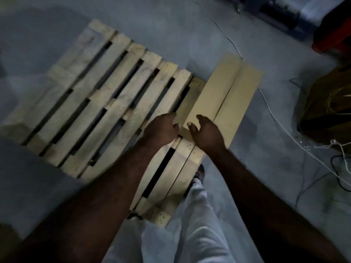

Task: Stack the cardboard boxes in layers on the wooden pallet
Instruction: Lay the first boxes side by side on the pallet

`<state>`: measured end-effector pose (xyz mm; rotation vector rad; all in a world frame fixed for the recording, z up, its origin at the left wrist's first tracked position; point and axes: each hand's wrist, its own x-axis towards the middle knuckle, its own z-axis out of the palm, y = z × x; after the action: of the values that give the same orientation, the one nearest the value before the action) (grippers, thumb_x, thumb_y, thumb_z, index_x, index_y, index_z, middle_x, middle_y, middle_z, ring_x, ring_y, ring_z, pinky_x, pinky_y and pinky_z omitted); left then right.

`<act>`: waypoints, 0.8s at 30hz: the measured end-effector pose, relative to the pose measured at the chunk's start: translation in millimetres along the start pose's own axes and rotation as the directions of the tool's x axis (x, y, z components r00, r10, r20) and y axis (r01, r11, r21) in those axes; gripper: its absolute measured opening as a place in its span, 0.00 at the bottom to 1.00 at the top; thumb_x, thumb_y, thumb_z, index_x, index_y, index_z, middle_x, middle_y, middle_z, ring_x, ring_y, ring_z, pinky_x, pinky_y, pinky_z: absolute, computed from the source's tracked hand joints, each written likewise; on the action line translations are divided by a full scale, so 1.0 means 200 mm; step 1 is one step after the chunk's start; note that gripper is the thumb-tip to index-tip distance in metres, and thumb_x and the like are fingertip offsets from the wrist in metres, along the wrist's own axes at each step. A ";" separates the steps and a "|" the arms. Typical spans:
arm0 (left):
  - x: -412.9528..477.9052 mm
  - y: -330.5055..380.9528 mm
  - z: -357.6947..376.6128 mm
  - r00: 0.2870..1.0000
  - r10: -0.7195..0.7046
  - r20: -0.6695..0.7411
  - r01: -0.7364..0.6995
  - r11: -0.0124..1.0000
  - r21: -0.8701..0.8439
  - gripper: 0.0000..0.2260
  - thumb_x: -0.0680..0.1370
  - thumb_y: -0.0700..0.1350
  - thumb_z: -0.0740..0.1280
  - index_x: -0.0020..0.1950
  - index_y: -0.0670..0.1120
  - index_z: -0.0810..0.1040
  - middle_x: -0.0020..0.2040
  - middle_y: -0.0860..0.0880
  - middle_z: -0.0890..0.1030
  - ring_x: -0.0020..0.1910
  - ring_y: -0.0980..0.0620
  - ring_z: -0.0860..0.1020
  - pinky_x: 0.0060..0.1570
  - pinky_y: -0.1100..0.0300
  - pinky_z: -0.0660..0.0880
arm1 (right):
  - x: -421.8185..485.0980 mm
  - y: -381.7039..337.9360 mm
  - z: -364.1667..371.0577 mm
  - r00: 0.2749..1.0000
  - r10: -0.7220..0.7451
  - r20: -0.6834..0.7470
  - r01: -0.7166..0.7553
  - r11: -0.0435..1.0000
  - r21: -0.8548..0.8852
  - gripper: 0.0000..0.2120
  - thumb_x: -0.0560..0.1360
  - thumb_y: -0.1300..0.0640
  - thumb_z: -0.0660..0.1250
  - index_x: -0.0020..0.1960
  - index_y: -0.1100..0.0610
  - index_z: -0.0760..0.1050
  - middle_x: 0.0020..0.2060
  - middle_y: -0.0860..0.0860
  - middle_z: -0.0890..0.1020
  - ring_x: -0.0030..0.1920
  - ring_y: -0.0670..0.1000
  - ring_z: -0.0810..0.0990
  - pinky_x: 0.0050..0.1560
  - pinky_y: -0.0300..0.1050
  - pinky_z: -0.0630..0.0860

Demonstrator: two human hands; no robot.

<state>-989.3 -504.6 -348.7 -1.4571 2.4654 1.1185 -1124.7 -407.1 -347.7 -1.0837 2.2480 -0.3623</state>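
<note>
Both hands are closing in on the near end of the cardboard box (226, 86), one to each side of it. The left hand (163, 128) is sitting at the box's near-left corner with its fingers curled inward. The blur is hiding whether they are pinching the edge or only lying against the side. The right hand (208, 132) is spreading over the near end of the top face, thumb out and fingers loose, and is gripping nothing that shows.

The box is lying flat along the right-hand edge of the wooden pallet (117, 97). Its long axis is running away from the person, up and to the right, in line with the slats. Its centre seam is running the same way. Its far-right side seems to be reaching past the last slat towards the floor (266, 133), though how far is not clear.

Nearly the whole box is therefore lying ahead of the hands, with only the short near end under them. The right hand is the nearer one to the box's middle line. By my judgement, any push, slide or squaring-up is going to act along that long axis, so uneven pressure could swing the far end sideways. No other box is showing. A white cord (281, 128) and a dark bag (322, 111) are lying on the floor to the right.
</note>
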 end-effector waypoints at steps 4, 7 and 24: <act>-0.63 -0.21 -0.39 0.993 -0.076 -0.095 0.060 0.985 -0.163 0.18 0.78 0.51 0.68 0.68 0.48 0.78 0.64 0.46 0.81 0.62 0.47 0.79 0.63 0.54 0.75 | -0.53 -0.52 -0.01 0.995 -0.093 0.031 0.091 0.994 0.056 0.26 0.82 0.44 0.62 0.73 0.59 0.70 0.69 0.58 0.76 0.68 0.58 0.74 0.63 0.46 0.70; -1.06 -0.38 -0.66 0.973 -0.156 -0.173 0.110 0.962 -0.249 0.18 0.77 0.54 0.69 0.65 0.49 0.80 0.61 0.50 0.83 0.58 0.51 0.81 0.61 0.57 0.76 | -0.85 -0.89 0.02 0.988 -0.153 0.027 0.148 0.980 0.136 0.27 0.81 0.42 0.62 0.74 0.57 0.71 0.66 0.58 0.78 0.65 0.57 0.77 0.61 0.45 0.71; -2.96 -0.93 -0.97 0.505 -0.633 -0.586 0.216 0.750 -0.625 0.15 0.79 0.48 0.70 0.63 0.44 0.80 0.61 0.51 0.81 0.55 0.55 0.79 0.57 0.63 0.73 | -2.04 -1.84 0.48 0.673 -0.702 0.230 0.655 0.712 0.253 0.21 0.80 0.43 0.65 0.66 0.55 0.77 0.56 0.56 0.84 0.59 0.57 0.80 0.59 0.47 0.74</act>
<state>-462.8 -242.8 -72.1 -3.1004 1.9188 1.1709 -644.8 -318.9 -79.9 -1.7476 1.4315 -0.6036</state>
